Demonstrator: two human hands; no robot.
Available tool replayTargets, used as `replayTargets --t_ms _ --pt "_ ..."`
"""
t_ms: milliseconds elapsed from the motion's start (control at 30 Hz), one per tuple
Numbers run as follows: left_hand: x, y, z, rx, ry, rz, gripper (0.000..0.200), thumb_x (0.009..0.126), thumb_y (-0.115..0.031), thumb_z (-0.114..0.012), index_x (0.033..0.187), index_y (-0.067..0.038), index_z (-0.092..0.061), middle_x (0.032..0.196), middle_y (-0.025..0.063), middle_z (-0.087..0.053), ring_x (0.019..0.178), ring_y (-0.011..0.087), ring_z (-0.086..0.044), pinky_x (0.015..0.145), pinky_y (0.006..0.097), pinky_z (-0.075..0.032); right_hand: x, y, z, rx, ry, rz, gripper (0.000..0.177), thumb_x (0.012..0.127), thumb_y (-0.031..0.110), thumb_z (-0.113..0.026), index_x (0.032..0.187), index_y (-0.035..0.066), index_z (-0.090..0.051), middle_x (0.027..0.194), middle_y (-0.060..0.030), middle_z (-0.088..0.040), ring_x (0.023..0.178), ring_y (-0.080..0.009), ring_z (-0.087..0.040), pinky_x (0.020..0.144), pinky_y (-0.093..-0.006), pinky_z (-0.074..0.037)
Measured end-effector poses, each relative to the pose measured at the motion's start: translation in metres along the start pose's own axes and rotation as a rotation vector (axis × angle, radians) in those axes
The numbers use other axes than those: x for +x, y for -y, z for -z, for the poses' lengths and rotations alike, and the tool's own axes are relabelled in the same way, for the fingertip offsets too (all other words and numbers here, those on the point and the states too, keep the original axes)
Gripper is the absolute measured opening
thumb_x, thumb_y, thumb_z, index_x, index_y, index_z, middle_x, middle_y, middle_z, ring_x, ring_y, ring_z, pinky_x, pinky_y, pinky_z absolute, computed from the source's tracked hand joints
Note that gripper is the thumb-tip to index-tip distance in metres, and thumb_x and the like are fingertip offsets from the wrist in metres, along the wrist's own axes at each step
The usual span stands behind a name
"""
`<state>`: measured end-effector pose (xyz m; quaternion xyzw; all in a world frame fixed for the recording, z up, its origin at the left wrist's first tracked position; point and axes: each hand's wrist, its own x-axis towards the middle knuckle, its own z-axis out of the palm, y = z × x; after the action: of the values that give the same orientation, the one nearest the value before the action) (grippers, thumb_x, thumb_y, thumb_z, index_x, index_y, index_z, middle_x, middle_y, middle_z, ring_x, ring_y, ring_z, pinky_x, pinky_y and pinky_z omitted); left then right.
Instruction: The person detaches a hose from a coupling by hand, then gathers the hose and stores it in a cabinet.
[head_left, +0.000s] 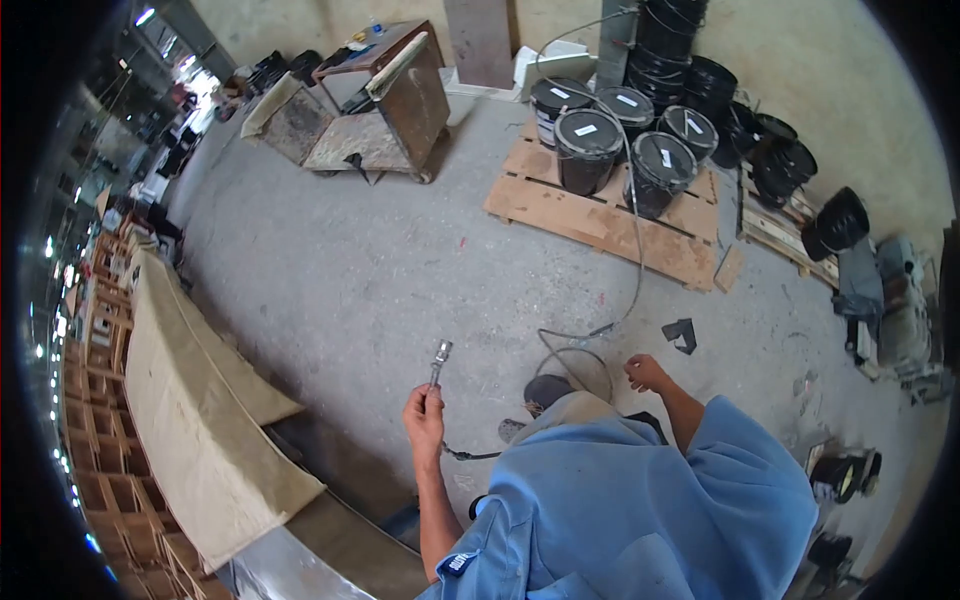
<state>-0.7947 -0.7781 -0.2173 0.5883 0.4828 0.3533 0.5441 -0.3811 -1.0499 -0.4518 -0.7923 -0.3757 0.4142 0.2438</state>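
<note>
Holding fitting [442, 352] above roomy floor [340, 290]

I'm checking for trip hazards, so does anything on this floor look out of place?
Yes. The hose lies in loose loops beside the dark shoe, where it could catch a foot. A flat black piece also looks stray, lying by itself on the floor ahead and to the right of the right hand.

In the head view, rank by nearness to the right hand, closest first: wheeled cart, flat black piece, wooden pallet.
1. Flat black piece: on the floor, just ahead of the right hand.
2. Wooden pallet: farther ahead.
3. Wheeled cart: farthest, ahead and left.
</note>
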Motion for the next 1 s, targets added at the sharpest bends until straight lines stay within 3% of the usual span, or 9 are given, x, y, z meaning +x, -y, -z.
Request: replayTargets --t_ms 67,100,200,267,367,467,633,733,1000 --pt "0.017 -0.012 0.014 -0.065 0.046 0.044 0.02 0.09 -0.025 -0.059 0.09 -0.004 -0.058 0.064 -0.0042 -0.047 0.052 0.0026 -0.037 0.046 0.0196 -0.028 -0.033 0.073 -0.004 0.249 0.084 -0.459 0.033 0.083 0.029 -0.059 0.103 0.003 -0.059 0.073 -0.0108 -0.063 0.057 -0.0198 -0.063 0.047 -0.0325 -0.052" --pt "0.028 -0.016 0.019 -0.1 0.061 0.069 0.02 0.09 -0.024 -0.059 0.089 -0.004 -0.058 0.064 -0.0037 -0.048 0.051 0.0029 -0.037 0.045 0.0192 -0.028 -0.029 0.053 -0.019 0.263 0.063 -0.46 0.033 0.083 0.029 -0.059 0.103 0.003 -0.059 0.073 -0.0108 -0.063 0.057 -0.0198 -0.063 0.047 -0.0325 -0.052" --pt "0.059 -0.026 0.024 -0.176 0.071 0.128 0.019 0.089 -0.023 -0.058 0.086 -0.005 -0.057 0.063 -0.0026 -0.049 0.05 0.0038 -0.038 0.044 0.0189 -0.029 -0.02 0.038 -0.037 -0.068 0.142 -0.014 0.032 0.082 0.029 -0.06 0.101 0.002 -0.06 0.074 -0.011 -0.063 0.058 -0.0212 -0.063 0.049 -0.0347 -0.053" --pt "0.086 -0.031 0.025 -0.206 0.063 0.163 0.018 0.09 -0.024 -0.058 0.085 -0.006 -0.057 0.063 -0.0021 -0.05 0.05 0.0044 -0.039 0.044 0.019 -0.029 -0.017 0.074 -0.031 0.082 0.142 -0.556 0.032 0.082 0.028 -0.059 0.101 0.002 -0.06 0.075 -0.0118 -0.064 0.059 -0.0221 -0.064 0.052 -0.037 -0.054" --pt "0.135 -0.038 0.02 -0.334 0.035 0.224 0.018 0.09 -0.023 -0.057 0.083 -0.007 -0.055 0.063 -0.0016 -0.05 0.048 0.005 -0.039 0.043 0.0192 -0.03 0.021 0.103 -0.025 0.163 0.091 -0.673 0.031 0.081 0.027 -0.058 0.1 0.002 -0.061 0.076 -0.0124 -0.064 0.06 -0.0228 -0.064 0.053 -0.0372 -0.055" --pt "0.204 -0.052 0.002 -0.418 0.012 0.206 0.017 0.091 -0.022 -0.056 0.082 -0.008 -0.055 0.062 -0.0017 -0.049 0.048 0.0052 -0.04 0.043 0.0192 -0.031 0.081 0.131 -0.015 0.252 0.0 -0.607 0.026 0.08 0.024 -0.053 0.085 -0.001 -0.061 0.069 -0.0124 -0.061 0.059 -0.0236 -0.065 0.05 -0.0382 -0.054" --pt "0.334 -0.081 -0.038 -0.356 0.035 0.164 0.018 0.091 -0.023 -0.056 0.082 -0.008 -0.054 0.062 -0.0013 -0.049 0.047 0.005 -0.039 0.042 0.0189 -0.03 0.224 0.156 0.019 0.325 -0.02 -0.514 0.033 0.083 0.029 -0.057 0.099 0.0 -0.06 0.075 -0.0123 -0.064 0.058 -0.0215 -0.064 0.048 -0.0342 -0.053" --pt "0.403 -0.102 -0.063 -0.324 0.096 0.08 0.018 0.091 -0.024 -0.056 0.082 -0.008 -0.054 0.062 -0.0012 -0.049 0.047 0.0047 -0.039 0.042 0.0188 -0.029 0.297 0.159 0.047 -0.039 -0.246 -0.008 0.033 0.085 0.03 -0.057 0.099 0.001 -0.061 0.072 -0.0108 -0.063 0.057 -0.0187 -0.062 0.047 -0.0299 -0.051" --pt "0.542 -0.127 -0.108 -0.3 0.261 0.157 0.018 0.091 -0.025 -0.057 0.084 -0.008 -0.055 0.062 -0.0015 -0.049 0.048 0.0052 -0.038 0.043 0.0195 -0.029 0.369 0.214 0.117 0.451 -0.521 -0.311 0.029 0.085 0.028 -0.058 0.1 0.003 -0.06 0.069 -0.0082 -0.06 0.053 -0.0146 -0.059 0.043 -0.0275 -0.048"
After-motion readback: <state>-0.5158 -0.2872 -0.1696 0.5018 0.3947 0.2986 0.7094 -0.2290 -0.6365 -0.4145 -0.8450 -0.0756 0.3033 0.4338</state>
